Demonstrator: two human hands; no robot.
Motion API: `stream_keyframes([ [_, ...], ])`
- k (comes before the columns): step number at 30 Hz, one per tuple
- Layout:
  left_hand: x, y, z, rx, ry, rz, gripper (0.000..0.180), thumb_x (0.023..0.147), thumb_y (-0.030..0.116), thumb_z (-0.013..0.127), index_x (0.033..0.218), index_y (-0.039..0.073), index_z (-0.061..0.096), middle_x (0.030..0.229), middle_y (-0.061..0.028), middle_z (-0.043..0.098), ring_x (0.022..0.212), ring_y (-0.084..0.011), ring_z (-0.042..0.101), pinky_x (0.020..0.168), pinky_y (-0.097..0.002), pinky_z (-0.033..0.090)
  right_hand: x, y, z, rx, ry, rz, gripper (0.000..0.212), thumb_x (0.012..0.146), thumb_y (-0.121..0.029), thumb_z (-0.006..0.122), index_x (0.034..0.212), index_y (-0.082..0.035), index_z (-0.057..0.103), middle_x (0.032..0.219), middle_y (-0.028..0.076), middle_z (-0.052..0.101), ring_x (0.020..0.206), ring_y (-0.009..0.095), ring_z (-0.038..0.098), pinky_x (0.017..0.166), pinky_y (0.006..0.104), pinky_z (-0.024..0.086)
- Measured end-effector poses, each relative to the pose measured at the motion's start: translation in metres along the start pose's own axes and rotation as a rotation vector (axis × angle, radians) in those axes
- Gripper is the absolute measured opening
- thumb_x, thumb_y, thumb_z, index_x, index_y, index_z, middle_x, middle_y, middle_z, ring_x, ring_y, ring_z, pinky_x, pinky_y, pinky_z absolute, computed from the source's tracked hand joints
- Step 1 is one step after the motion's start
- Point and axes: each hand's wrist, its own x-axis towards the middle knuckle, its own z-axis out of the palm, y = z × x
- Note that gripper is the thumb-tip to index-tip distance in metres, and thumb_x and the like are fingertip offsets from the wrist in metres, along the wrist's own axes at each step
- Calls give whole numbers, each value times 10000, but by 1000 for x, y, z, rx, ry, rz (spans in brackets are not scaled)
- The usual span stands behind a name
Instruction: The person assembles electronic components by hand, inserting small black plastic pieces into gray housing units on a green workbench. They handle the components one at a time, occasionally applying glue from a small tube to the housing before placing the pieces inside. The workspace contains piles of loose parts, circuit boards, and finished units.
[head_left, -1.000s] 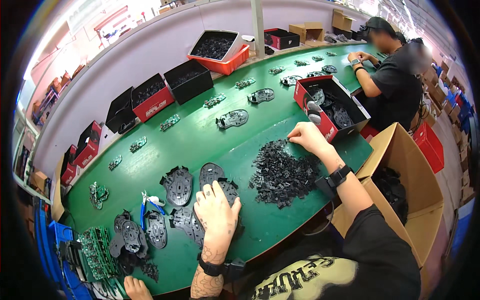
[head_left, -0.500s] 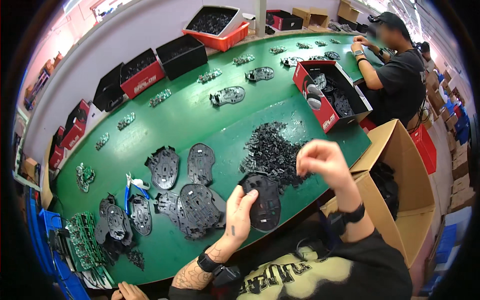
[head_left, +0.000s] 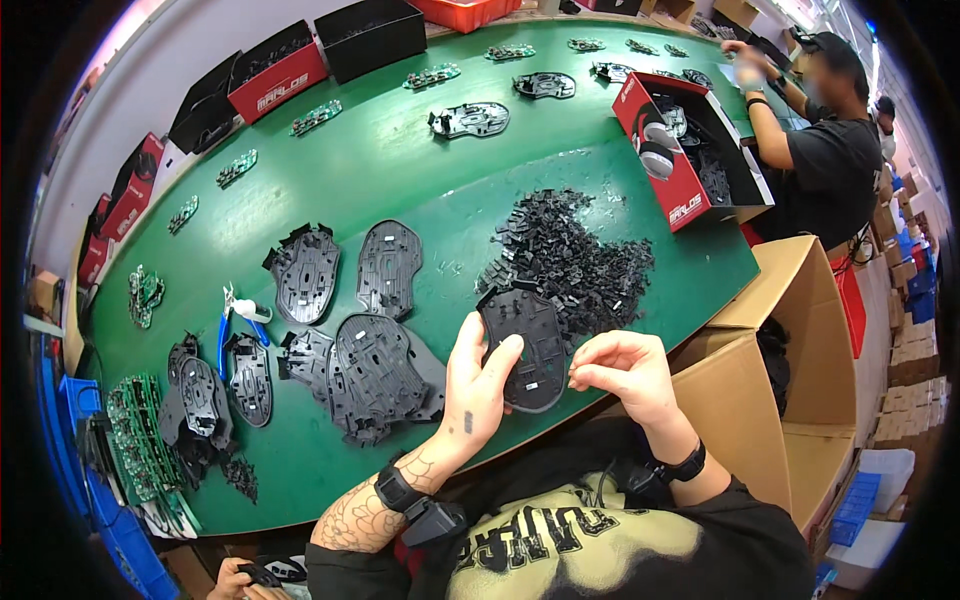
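Observation:
My left hand (head_left: 470, 390) grips a black plastic mouse base (head_left: 530, 350) by its left edge, thumb on top, tilted toward me above the table's near edge. Beside the base's right edge, my right hand (head_left: 635, 375) is closed in a pinch; whatever sits between its fingertips is too small to make out. Just beyond the base spreads a heap of small black plastic parts (head_left: 575, 255). Left of my hands lie a stack of similar black bases (head_left: 375, 365), a single base (head_left: 390, 265) and another with a ragged top (head_left: 303, 275).
Blue-handled pliers (head_left: 224, 335) lie among bases at left, near stacked green circuit boards (head_left: 140, 440). A red-and-black box (head_left: 690, 160) stands at far right, an open cardboard carton (head_left: 740, 390) below it. A co-worker (head_left: 825, 150) sits at right; another person's hands (head_left: 240, 580) show at lower left.
My right hand has come down from over the heap of small parts to the base's right side. My left hand still holds the base. The view has shifted, so the table appears higher.

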Motion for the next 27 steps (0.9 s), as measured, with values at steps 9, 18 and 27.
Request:
stream_keyframes([
  [9,1,-3,1,11,-7,-4,285,962,103,527,1206,-24,454,1085,-96,610,916,-110,599,755,-254,513,0,-13,19,-541,57,-374,175,751,102,703,900,12,724,910,112,684,816,177,657,706,263,531],
  [18,0,-10,-2,84,-34,9,289,964,123,530,1207,-18,462,1083,-93,611,927,-102,579,784,-262,498,-3,-16,19,-818,37,-453,182,748,18,744,924,-26,725,850,98,692,768,206,666,688,288,526],
  [27,0,-16,0,116,-18,81,283,966,135,534,1183,-31,462,1065,-101,623,899,-104,566,765,-269,487,-1,-11,19,-788,97,-474,173,721,38,744,874,-42,731,837,79,677,775,179,655,698,279,514],
])
